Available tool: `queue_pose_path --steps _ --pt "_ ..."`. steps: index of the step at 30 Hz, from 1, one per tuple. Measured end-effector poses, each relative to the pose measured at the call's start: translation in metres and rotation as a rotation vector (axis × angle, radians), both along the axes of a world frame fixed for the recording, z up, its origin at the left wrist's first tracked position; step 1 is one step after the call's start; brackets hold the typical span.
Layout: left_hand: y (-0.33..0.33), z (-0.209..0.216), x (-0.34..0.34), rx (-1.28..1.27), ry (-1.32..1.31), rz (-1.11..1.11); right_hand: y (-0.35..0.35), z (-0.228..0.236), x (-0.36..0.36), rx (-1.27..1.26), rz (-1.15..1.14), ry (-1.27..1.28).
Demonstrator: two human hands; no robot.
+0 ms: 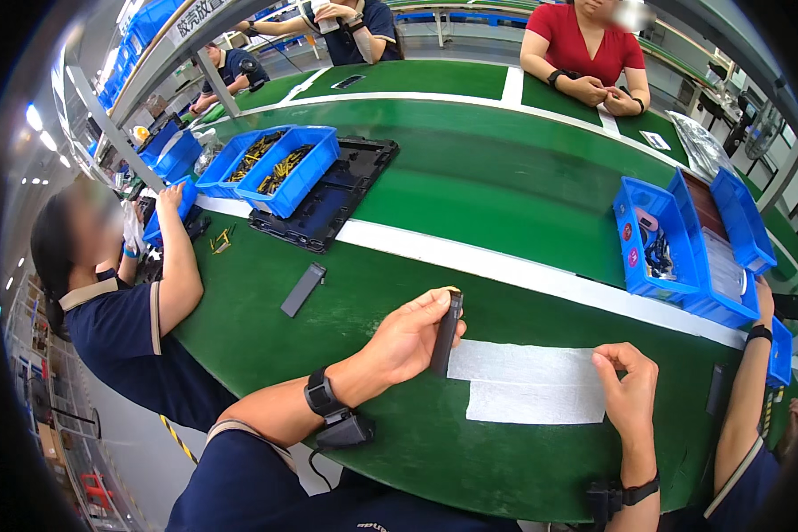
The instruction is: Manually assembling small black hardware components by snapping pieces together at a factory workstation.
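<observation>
My left hand (408, 337) is closed round a narrow dark casing (447, 337), held upright and tilted a little, with the thumb near its top end. Just right of it, two overlapping white sheets (532, 381) lie on the green table. My right hand (628, 377) is over the right end of the sheets, thumb and forefinger pinched by the upper corner; whether they grip the sheet or a small thing is hidden. A similar dark grey casing (304, 290) lies on the table beyond my left hand.
Blue bins of yellow and black small parts (288, 170) stand on a black tray (363, 168) at the far left. More blue bins (652, 239) stand at the right. A white strip (470, 257) crosses the table. Co-workers sit left (115, 301), right (745, 443) and opposite (585, 53).
</observation>
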State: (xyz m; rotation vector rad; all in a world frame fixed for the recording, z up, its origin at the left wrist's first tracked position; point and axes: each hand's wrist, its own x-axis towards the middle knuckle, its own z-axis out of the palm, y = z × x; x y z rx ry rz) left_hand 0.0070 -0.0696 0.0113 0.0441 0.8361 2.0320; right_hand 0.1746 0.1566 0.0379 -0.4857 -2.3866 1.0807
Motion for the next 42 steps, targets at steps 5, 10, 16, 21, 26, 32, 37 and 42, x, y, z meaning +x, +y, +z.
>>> queue_pose_path --steps 5,10,16,21,26,32,37,42 --pt "-0.0022 -0.0011 0.0010 -0.246 0.398 0.115 0.0017 -0.0020 -0.0004 -0.009 0.009 -0.012" --pt "-0.0039 -0.0044 -0.0009 -0.276 0.431 0.158 0.0011 -0.0012 -0.0003 0.011 -0.008 -0.035" --pt "-0.0038 -0.0059 0.0006 -0.282 0.434 0.184 0.0025 -0.0042 0.0006 0.020 -0.005 -0.049" --pt "-0.0034 -0.0059 0.0018 -0.256 0.424 0.192 0.0026 -0.0053 0.0009 0.009 -0.006 -0.056" --pt "-0.0031 -0.0055 0.0017 -0.253 0.413 0.189 0.0024 -0.0053 0.0008 0.027 0.000 -0.054" --pt "-0.0033 -0.0052 0.0013 -0.213 0.369 0.155 0.0016 -0.0048 0.0000 0.023 0.008 -0.054" --pt "-0.0037 0.0017 -0.0017 -0.092 0.185 0.062 0.0020 -0.0044 -0.0001 0.016 0.002 -0.070" --pt "-0.0066 -0.0055 -0.0049 0.080 -0.068 -0.051 0.0027 -0.0050 0.0003 0.010 0.009 -0.052"
